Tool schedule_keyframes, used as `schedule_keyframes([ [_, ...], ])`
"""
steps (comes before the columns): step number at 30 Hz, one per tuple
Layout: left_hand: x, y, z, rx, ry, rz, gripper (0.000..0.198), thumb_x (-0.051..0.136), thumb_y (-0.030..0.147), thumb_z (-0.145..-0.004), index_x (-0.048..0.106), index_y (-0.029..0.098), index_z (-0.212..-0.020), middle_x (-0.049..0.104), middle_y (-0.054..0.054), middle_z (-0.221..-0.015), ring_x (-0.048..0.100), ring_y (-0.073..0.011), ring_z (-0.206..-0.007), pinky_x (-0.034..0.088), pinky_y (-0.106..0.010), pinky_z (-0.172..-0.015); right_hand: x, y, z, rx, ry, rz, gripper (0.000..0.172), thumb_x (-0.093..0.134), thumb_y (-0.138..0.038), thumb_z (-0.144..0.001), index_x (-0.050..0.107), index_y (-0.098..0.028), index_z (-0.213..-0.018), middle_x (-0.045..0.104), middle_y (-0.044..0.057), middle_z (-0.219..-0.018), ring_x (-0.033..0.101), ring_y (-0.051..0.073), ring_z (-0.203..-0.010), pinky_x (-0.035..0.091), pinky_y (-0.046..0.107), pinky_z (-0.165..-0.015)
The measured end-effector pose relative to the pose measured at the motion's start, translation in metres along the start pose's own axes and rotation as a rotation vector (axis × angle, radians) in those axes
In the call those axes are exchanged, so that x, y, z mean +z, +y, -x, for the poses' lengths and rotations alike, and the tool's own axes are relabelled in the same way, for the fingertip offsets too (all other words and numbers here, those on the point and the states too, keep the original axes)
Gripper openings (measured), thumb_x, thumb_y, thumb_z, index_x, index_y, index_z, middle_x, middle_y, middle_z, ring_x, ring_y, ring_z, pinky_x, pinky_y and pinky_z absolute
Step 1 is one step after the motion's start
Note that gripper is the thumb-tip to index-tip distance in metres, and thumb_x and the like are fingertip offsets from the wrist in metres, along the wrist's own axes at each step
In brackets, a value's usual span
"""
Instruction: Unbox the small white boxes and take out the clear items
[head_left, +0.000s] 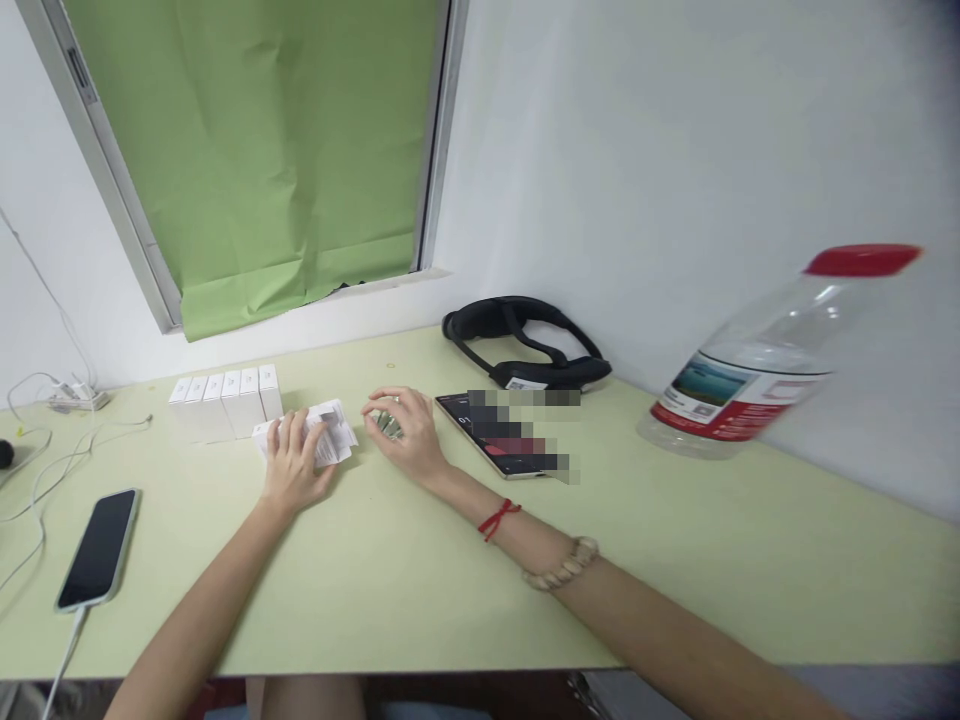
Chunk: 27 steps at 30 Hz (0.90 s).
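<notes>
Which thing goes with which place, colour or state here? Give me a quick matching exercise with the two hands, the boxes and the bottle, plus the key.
Things
1. Left hand
2. Right hand
3. Boxes
4. Bottle

Places, colours, states
A. Side by side in a row
B. Red cap on top
C. On the white packaging
D. Red string on the wrist side, beads further up the arm

Right pairs: 1-C, 2-D, 3-A, 4-B
</notes>
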<state>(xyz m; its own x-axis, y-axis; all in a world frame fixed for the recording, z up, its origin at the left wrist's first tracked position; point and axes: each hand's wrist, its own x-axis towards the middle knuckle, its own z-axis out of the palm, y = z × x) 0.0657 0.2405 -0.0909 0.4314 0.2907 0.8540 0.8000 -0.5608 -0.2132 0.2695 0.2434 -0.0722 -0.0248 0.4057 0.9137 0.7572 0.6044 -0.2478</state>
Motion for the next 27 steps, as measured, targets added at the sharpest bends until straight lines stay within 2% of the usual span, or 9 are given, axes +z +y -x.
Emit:
schedule_keyframes([
  [2,0.0,0.001,0.0,0.01,0.005,0.004,0.048,0.06,0.039,-0.081,0.053,0.017,-0.123,0.053,-0.016,-0.132,0.047,-0.0296,-0.125,0.026,-0.045,-0.109,0.001,-0.004,0.003,-0.133,-0.074,-0.018,0.017,0.054,-0.027,-0.088,0.069,-0.024,-0.084,0.063,0.007,-0.103,0.057,0.022,-0.098,0.037,0.039,-0.091],
  [4,0.0,0.002,0.0,0.008,0.008,0.007,0.048,0.06,0.039,-0.081,0.053,0.017,-0.124,0.052,-0.016,-0.133,0.047,-0.0295,-0.125,0.026,-0.045,-0.11,0.002,-0.005,0.005,-0.178,-0.139,-0.009,0.015,0.057,-0.027,-0.086,0.072,-0.025,-0.088,0.061,0.007,-0.11,0.055,0.023,-0.102,0.036,0.041,-0.093],
  [9,-0.002,0.001,0.0,-0.035,0.002,0.04,0.048,0.058,0.042,-0.083,0.053,0.018,-0.125,0.051,-0.017,-0.134,0.045,-0.0287,-0.127,0.027,-0.045,-0.109,0.006,0.0,0.006,-0.002,-0.192,0.045,0.029,0.065,-0.037,-0.082,0.069,-0.025,-0.109,0.058,0.01,-0.121,0.053,0.027,-0.111,0.038,0.043,-0.094],
  [13,-0.004,0.002,-0.002,0.08,0.002,0.092,0.046,0.056,0.042,-0.082,0.055,0.018,-0.122,0.053,-0.016,-0.13,0.047,-0.0281,-0.123,0.03,-0.043,-0.107,0.007,0.003,0.007,0.018,-0.185,-0.029,0.021,0.064,-0.039,-0.082,0.067,-0.02,-0.089,0.06,0.011,-0.113,0.055,0.027,-0.109,0.04,0.043,-0.093],
  [16,-0.004,0.003,-0.002,0.159,-0.019,0.094,0.046,0.057,0.042,-0.082,0.057,0.018,-0.121,0.053,-0.016,-0.129,0.047,-0.0288,-0.122,0.029,-0.043,-0.107,0.009,0.003,0.008,0.0,-0.245,-0.116,0.019,0.059,-0.037,-0.084,0.063,-0.019,-0.088,0.062,0.011,-0.105,0.058,0.025,-0.102,0.043,0.042,-0.091],
  [19,-0.004,0.004,-0.002,0.117,-0.042,0.055,0.049,0.057,0.043,-0.083,0.056,0.019,-0.126,0.051,-0.016,-0.132,0.045,-0.0296,-0.125,0.028,-0.044,-0.108,0.011,0.001,0.009,0.054,-0.26,-0.174,0.021,0.054,-0.036,-0.088,0.06,-0.019,-0.098,0.063,0.01,-0.101,0.06,0.023,-0.096,0.045,0.039,-0.087],
  [22,-0.003,0.004,-0.001,0.055,-0.052,0.03,0.052,0.057,0.043,-0.082,0.054,0.019,-0.128,0.05,-0.017,-0.134,0.044,-0.0301,-0.126,0.026,-0.045,-0.109,0.01,-0.002,0.007,0.101,-0.186,-0.207,0.025,0.052,-0.035,-0.09,0.056,-0.02,-0.109,0.063,0.009,-0.102,0.061,0.021,-0.089,0.046,0.039,-0.085],
  [25,-0.004,0.004,-0.001,0.008,-0.032,0.023,0.052,0.058,0.043,-0.082,0.054,0.019,-0.128,0.05,-0.016,-0.134,0.045,-0.0293,-0.126,0.027,-0.044,-0.109,0.007,-0.006,0.005,0.07,-0.167,-0.174,0.019,0.045,-0.03,-0.093,0.061,-0.021,-0.099,0.063,0.009,-0.104,0.061,0.022,-0.093,0.046,0.04,-0.089],
  [27,-0.004,0.004,-0.001,-0.005,-0.014,0.019,0.051,0.058,0.043,-0.083,0.054,0.019,-0.127,0.051,-0.016,-0.134,0.046,-0.0286,-0.126,0.028,-0.043,-0.108,0.005,-0.008,0.004,0.049,-0.199,-0.123,0.022,0.043,-0.029,-0.093,0.065,-0.022,-0.093,0.062,0.009,-0.108,0.062,0.022,-0.096,0.046,0.039,-0.089],
])
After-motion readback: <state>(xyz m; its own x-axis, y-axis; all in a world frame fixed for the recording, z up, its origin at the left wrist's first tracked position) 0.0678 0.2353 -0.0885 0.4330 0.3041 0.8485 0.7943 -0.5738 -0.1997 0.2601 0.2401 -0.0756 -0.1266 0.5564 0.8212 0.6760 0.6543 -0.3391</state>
